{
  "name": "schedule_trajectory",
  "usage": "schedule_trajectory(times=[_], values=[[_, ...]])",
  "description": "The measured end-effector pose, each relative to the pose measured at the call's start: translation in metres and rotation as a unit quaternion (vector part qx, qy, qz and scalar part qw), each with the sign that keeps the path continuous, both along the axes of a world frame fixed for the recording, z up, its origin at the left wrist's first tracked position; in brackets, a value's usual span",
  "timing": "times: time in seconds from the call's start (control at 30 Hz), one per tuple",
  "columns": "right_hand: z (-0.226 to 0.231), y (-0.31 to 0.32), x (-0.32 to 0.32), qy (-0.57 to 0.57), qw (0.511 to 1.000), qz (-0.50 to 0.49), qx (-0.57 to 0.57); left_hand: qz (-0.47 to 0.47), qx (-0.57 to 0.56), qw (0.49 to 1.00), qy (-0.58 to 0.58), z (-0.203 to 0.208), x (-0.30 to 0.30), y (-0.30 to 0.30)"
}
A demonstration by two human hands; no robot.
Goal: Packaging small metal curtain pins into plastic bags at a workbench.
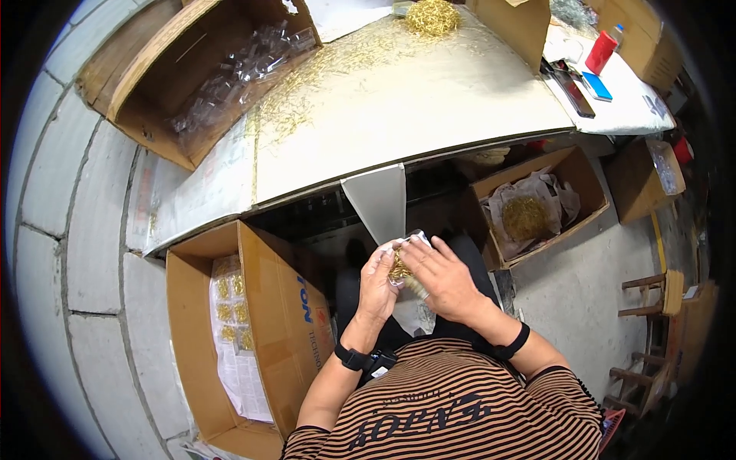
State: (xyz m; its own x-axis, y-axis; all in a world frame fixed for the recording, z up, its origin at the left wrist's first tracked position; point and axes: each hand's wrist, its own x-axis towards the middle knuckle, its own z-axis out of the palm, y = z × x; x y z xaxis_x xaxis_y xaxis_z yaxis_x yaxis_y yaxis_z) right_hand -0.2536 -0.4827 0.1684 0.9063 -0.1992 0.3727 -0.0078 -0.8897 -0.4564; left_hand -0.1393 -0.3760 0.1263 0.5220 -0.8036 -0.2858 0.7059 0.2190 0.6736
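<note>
In front of my lap, my left hand (375, 285) is closed around a small clear plastic box (397, 281) holding thin gold-coloured metal pieces (399, 266). My right hand (448, 280) lies over the box's upper right side, its fingers stretched out and the thumb apart. Some gold pieces show under the right palm, slightly blurred; whether they are inside the box I cannot tell. The fingers hide much of the box.
A heap of gold pieces (432, 18) sits on the white table (429, 100), with more scattered leftward. One carton (146, 84) holds empty clear boxes (238, 73). Filled boxes (232, 310) lie in the lower-left carton (280, 330). Another carton (590, 192) holds a gold heap (527, 218).
</note>
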Motion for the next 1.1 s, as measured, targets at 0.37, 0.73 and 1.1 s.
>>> schedule_trajectory(times=[0.37,0.73,1.1], values=[[0.015,-0.023,-0.004,-0.125,0.979,-0.086,0.136,0.013,0.015,0.999,-0.027,0.025,0.014,0.005],[0.021,0.021,0.056,0.008,0.858,0.022,0.513,0.147,0.065,0.978,-0.133,0.09,0.091,0.129],[0.046,0.092,0.158,0.157,0.769,0.102,0.611,0.193,0.098,0.972,-0.094,0.085,0.1,0.163]])
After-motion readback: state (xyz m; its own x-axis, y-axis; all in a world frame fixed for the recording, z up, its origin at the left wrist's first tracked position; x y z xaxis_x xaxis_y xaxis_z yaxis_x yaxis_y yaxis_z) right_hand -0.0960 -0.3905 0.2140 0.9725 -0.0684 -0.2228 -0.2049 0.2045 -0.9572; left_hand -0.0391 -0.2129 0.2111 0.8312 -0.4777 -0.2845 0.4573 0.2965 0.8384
